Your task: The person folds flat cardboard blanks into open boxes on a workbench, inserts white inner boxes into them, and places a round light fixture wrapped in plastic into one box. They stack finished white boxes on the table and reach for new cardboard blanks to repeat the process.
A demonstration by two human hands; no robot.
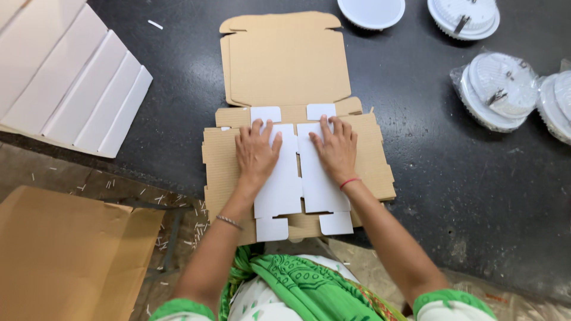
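Observation:
My left hand (256, 153) lies flat, fingers spread, on a white die-cut card piece (278, 193). My right hand (336, 147) presses flat on a second white card piece (321, 190) beside it. Both white pieces rest on a stack of flat brown corrugated box blanks (372, 160) on the dark floor. Another unfolded brown box blank (285, 62) lies just beyond the stack.
A fan of white card sheets (71, 83) lies at the upper left. A large brown cardboard sheet (65, 249) sits at the lower left. Round white light fittings (372, 12) (464, 16), some in plastic wrap (496, 89), lie at the upper right. Small white scraps litter the floor.

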